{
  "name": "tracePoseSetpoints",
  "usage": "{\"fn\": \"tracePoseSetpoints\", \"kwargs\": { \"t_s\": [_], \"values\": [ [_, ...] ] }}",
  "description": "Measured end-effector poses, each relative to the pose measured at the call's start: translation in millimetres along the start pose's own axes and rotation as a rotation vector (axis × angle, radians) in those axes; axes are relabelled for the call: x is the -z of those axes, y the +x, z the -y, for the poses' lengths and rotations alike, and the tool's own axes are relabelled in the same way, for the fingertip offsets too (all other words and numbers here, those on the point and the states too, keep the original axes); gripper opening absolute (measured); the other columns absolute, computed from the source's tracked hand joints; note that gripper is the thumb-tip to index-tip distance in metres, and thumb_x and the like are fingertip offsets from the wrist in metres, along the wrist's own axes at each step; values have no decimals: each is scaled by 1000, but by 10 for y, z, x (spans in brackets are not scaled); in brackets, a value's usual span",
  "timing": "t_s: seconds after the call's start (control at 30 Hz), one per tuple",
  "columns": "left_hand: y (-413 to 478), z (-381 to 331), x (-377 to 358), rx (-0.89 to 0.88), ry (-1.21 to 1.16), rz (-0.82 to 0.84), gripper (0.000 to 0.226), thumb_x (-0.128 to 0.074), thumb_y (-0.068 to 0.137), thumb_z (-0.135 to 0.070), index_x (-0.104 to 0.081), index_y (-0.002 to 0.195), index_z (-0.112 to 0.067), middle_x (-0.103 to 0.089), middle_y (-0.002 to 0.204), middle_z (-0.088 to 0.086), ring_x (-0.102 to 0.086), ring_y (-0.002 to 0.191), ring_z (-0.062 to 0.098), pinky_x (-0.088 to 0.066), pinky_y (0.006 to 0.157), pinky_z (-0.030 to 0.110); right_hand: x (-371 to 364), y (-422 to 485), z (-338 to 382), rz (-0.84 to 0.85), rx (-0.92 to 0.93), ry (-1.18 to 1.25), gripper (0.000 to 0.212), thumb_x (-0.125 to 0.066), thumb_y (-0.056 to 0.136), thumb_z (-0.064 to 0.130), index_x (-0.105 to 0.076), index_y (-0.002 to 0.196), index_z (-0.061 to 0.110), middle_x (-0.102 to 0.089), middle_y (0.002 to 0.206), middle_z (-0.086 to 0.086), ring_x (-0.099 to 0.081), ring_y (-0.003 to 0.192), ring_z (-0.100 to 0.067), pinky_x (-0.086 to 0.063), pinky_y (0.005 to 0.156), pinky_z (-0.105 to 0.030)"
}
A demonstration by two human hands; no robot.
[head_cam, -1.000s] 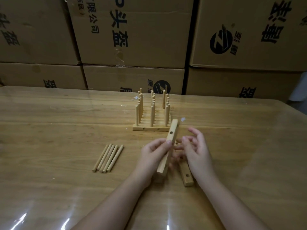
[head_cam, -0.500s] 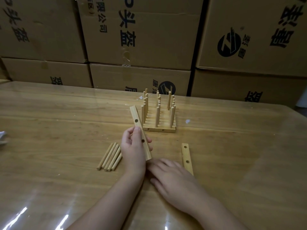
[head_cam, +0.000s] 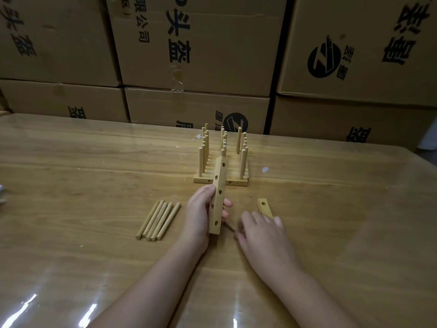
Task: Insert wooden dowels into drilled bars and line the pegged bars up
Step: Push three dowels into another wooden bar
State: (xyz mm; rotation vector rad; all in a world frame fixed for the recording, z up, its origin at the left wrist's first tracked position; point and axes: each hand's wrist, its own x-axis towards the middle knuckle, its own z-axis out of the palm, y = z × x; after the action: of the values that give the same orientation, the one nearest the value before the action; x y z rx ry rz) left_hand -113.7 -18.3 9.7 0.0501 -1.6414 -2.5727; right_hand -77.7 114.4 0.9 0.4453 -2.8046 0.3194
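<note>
Wooden drilled bar (head_cam: 218,195), holes facing the camera, is held tilted on end in the left hand (head_cam: 201,209), fingers and thumb curled round its lower half, just in front of the pegged bars (head_cam: 221,179) lined up on the surface (head_cam: 94,185). The right hand (head_cam: 260,230) lies palm-down beside it, over a second bar (head_cam: 263,205); whether its grip pinches anything cannot be told. Loose dowels (head_cam: 158,220) wait to the left. Steadying the bar and feeding each dowel square to its hole should serve best.
</note>
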Motion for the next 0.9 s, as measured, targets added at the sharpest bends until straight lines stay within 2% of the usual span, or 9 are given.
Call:
{"fn": "tracePoseSetpoints", "kwargs": {
  "t_s": [0.13,0.23,0.3,0.37,0.47,0.53,0.63,0.77,0.9],
  "values": [
    [-9,5,6,-18,51,31,28,-39,101,-20,-63,95,-7,-66,64,10,-52,42,15,-42,41,21,-28,47,-116,-42,-83,-39,28,-38,99,28,-56,120,24,-53,113,3,-51,105,-16,-36,91,-31],
    [-17,2,-10,-5,97,42,30,-37,102,-20,-64,99,-8,-66,64,9,-51,43,14,-42,41,21,-32,84,-212,-142,-237,236,27,-45,96,27,-62,115,20,-50,102,6,-50,94,-12,-40,78,-22],
    [-31,1,-29,6,159,64,31,-36,102,-20,-64,102,-7,-66,64,8,-52,43,14,-43,42,21,-49,106,-270,-264,-318,465,22,-48,94,23,-63,109,15,-47,97,7,-50,89,-10,-35,66,-12],
    [-58,0,-44,8,236,105,31,-36,102,-21,-63,104,-6,-66,64,7,-52,44,13,-44,43,21,-60,117,-309,-338,-345,579,17,-48,95,23,-61,103,16,-49,95,8,-50,84,-6,-34,62,-7],
    [-114,-5,-75,-6,302,200,28,-37,102,-19,-62,110,-9,-64,63,7,-53,44,11,-43,44,19,-76,117,-319,-367,-338,713,7,-45,97,25,-52,96,26,-58,86,12,-56,80,-1,-38,60,-10],
    [-144,-16,-102,-20,273,243,26,-40,101,-16,-60,117,-20,-63,61,7,-56,46,10,-44,43,19,-90,113,-320,-361,-310,771,5,-45,97,25,-48,96,29,-61,76,10,-59,74,1,-42,60,-13],
    [-155,-25,-106,-39,235,262,27,-42,99,-14,-57,116,-30,-62,61,8,-58,48,10,-45,43,20,-101,114,-324,-374,-282,767,6,-46,96,25,-47,98,31,-60,72,9,-58,71,0,-43,60,-17],
    [-151,-31,-85,-56,214,256,27,-44,99,-15,-59,115,-30,-62,61,8,-57,48,10,-45,44,20,-97,111,-331,-442,-302,793,10,-51,95,26,-52,97,36,-62,83,14,-57,78,3,-41,62,-15],
    [-141,-19,-80,-61,218,250,27,-44,99,-15,-58,119,-27,-61,60,9,-55,47,10,-45,44,20,-77,120,-360,-494,-343,830,11,-51,95,26,-59,101,31,-63,97,3,-58,85,-7,-43,67,-20]
  ]
}}
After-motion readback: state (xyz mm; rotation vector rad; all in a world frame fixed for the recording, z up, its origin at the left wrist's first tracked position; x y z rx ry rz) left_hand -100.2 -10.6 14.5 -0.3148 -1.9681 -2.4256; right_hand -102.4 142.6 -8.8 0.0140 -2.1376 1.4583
